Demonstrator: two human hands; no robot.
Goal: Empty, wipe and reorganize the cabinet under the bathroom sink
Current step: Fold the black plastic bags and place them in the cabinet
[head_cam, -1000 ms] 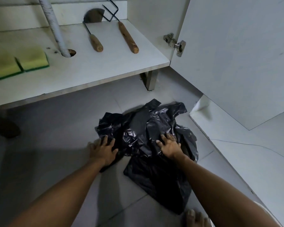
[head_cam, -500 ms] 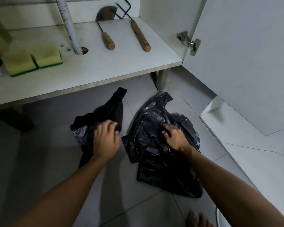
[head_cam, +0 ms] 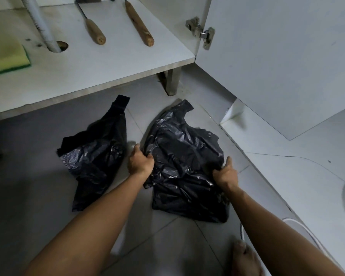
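Two hands, left hand point(head_cam: 140, 163) and right hand point(head_cam: 225, 174), each clutching an opposite edge of the black bag point(head_cam: 184, 162) between them.

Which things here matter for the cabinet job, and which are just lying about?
In the job:
right black bag, gripped by left hand and right hand
left black bag
sponge
two wooden-handled tools
cabinet shelf

Lying about:
drain pipe
door hinge

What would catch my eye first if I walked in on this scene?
Two crumpled black plastic bags on the grey floor tiles: the right bag is gripped at its edges by the left hand and the right hand, while the left bag lies apart. Behind them, on the open cabinet's white floor, lie two wooden-handled tools and yellow-green sponges.
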